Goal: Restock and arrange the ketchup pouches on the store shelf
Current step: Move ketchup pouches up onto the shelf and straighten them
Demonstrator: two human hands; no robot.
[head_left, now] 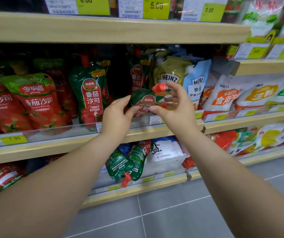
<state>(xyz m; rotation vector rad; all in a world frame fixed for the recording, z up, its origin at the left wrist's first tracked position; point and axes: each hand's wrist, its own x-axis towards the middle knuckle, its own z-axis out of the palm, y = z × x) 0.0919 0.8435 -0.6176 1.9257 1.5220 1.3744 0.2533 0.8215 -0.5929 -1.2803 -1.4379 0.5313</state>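
Both my hands hold one green ketchup pouch point(144, 98) with a red cap, tilted so the cap points right, at the front of the middle shelf point(55, 143). My left hand point(117, 115) pinches its left edge and my right hand point(174, 107) grips its right side below the cap. An identical green pouch point(90, 95) stands upright to the left, another point(137, 74) stands behind the held one. Red ketchup pouches point(34, 100) fill the shelf's left end. Two green pouches point(127, 164) lie upside down on the shelf below.
Heinz pouches point(170, 74) in yellow and light blue stand just right of my hands. White starch bags point(227, 95) fill the right-hand shelf. A clear front rail with price tags point(14, 138) edges the middle shelf. Grey tiled floor point(172, 212) lies below.
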